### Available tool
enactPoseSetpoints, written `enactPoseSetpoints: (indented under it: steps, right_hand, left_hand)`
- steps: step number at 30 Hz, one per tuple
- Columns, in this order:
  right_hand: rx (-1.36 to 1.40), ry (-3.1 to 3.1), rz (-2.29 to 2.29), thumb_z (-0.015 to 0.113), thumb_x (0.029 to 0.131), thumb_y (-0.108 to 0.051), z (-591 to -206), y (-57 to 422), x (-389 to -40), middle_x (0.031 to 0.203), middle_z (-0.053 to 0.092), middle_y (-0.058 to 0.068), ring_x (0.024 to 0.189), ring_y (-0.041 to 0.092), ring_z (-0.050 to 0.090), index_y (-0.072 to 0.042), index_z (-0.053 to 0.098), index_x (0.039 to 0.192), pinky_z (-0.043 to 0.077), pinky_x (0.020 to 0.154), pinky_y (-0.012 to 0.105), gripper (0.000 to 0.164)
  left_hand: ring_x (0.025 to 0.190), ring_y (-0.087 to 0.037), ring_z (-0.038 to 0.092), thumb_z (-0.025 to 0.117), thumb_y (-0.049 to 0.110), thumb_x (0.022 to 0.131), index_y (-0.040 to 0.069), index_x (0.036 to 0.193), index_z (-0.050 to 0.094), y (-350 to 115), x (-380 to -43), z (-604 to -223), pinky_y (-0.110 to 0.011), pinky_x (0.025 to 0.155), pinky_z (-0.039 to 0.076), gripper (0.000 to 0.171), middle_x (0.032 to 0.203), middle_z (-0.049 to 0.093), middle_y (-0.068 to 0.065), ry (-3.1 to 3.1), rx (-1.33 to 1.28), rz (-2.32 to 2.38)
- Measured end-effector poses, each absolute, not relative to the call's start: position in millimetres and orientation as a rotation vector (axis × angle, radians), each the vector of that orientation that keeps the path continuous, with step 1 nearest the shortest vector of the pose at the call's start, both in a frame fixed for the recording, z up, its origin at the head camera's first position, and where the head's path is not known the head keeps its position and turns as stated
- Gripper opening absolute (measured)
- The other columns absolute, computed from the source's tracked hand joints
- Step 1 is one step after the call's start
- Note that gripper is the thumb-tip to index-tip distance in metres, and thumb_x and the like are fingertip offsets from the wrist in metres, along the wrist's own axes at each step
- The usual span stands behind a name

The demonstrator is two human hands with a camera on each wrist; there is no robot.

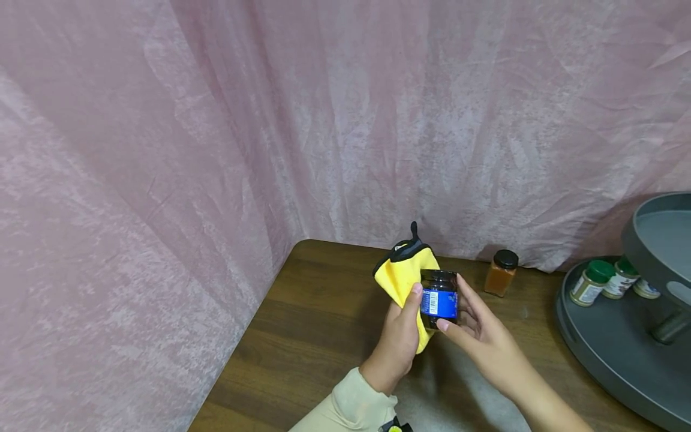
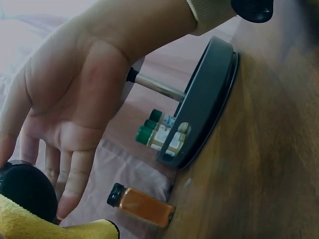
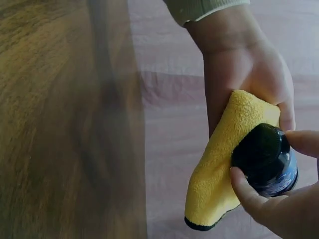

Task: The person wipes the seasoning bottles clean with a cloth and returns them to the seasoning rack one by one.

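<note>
In the head view a dark jar [image 1: 439,305] with a blue barcode label is held up over the wooden table. My right hand [image 1: 493,348] grips it from the right, the thumb low on the label and the fingers round the far side. On the other side, my left hand [image 1: 396,339] holds a folded yellow cloth [image 1: 405,276] with black trim against the jar, its thumb along the jar's left edge. The right wrist view shows the jar's dark round end [image 3: 256,152] lying against the cloth [image 3: 214,169].
Behind the hands, a square jar of orange-brown powder [image 1: 500,274] with a black lid stands on the table [image 1: 302,300]. To the right is a grey two-tier turntable [image 1: 599,354], its lower tier carrying green-capped seasoning bottles [image 1: 588,287]. Pink curtains [image 1: 351,120] hang behind.
</note>
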State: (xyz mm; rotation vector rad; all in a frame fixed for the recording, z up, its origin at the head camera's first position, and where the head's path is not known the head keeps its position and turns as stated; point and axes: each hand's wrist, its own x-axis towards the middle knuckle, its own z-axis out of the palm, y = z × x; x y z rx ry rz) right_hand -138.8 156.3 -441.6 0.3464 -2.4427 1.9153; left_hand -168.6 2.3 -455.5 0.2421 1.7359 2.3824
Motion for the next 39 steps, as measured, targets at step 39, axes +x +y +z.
enactPoseSetpoints:
  steps: [39]
  right_hand:
    - [0.294,-2.361,1.886,0.074,0.092,-0.01,-452.3,154.4,-143.0,0.137,0.053,0.019,0.109,-0.002,0.06,-0.022,0.024,0.161,0.051,0.089,0.013,0.086]
  left_hand:
    - [0.112,-0.015,0.057,0.044,0.046,0.106,0.016,0.145,0.041,3.2,-170.4,-458.6,-0.023,0.095,0.05,0.049,0.13,0.056,-0.008,1.778,0.247,2.317]
